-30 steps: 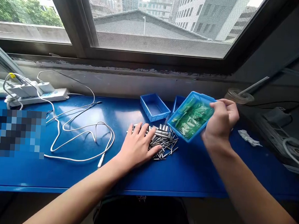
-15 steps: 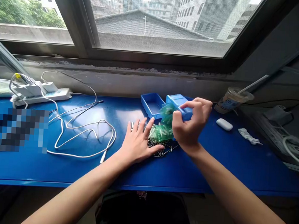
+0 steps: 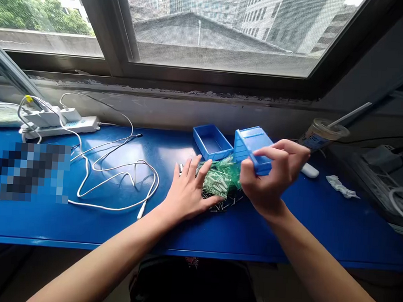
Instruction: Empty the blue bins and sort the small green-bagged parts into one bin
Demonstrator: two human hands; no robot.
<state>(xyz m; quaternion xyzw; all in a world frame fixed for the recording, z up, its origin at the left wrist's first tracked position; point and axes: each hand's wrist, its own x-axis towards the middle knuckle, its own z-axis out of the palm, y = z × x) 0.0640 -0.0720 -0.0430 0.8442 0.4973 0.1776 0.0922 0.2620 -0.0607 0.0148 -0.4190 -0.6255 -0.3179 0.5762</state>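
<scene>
My right hand (image 3: 271, 180) grips a small blue plastic tray (image 3: 252, 147), turned upside down above the blue table (image 3: 217, 234). Small green parts (image 3: 220, 177) lie heaped under it, on top of a pile of thin metal pins (image 3: 224, 203). My left hand (image 3: 187, 191) lies flat on the table with fingers spread, touching the left side of that heap. A second blue tray (image 3: 211, 141) stands upright just behind, with nothing in it.
A white cable (image 3: 118, 178) loops over the table's left half, leading to a white power strip (image 3: 61, 122) by the wall. At the right are a plastic cup with a straw (image 3: 320, 133), a white earbud case (image 3: 310, 171) and a crumpled wrapper (image 3: 341, 187).
My right hand swung the blue tray from the right over the pin pile and tipped it upside down. The green parts fell out onto the pins. My left hand stayed put.
</scene>
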